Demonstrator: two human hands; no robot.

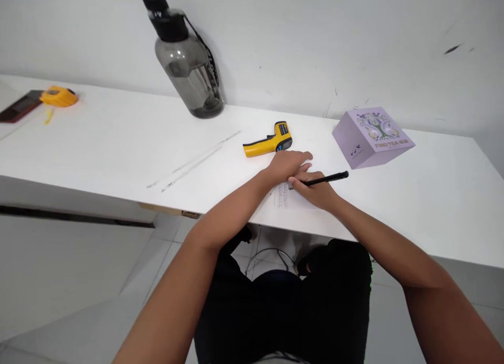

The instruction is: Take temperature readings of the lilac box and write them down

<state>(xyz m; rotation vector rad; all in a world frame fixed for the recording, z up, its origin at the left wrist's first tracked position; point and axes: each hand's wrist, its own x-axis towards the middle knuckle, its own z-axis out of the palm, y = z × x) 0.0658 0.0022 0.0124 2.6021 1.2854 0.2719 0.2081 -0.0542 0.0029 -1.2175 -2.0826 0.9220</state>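
My right hand (315, 190) is closed round a black pen (331, 178), whose tip end points left and down at a sheet of paper (301, 200). Rows of small handwriting show on the sheet's left part. Just beyond the right hand lies my left hand (289, 163), flat with its fingers stretched to the right, over the paper's far side. The two hands meet or overlap, hiding much of the sheet. A yellow and black infrared thermometer (268, 142) lies on its side right behind the left hand.
On the white table (441, 196), a purple tea box (370, 138) stands to the right. A grey water bottle (189, 65) with a black lid stands by the wall. Far left are a yellow tape measure (59, 96) and a dark flat object (19, 106). Dark streaks mark the tabletop.
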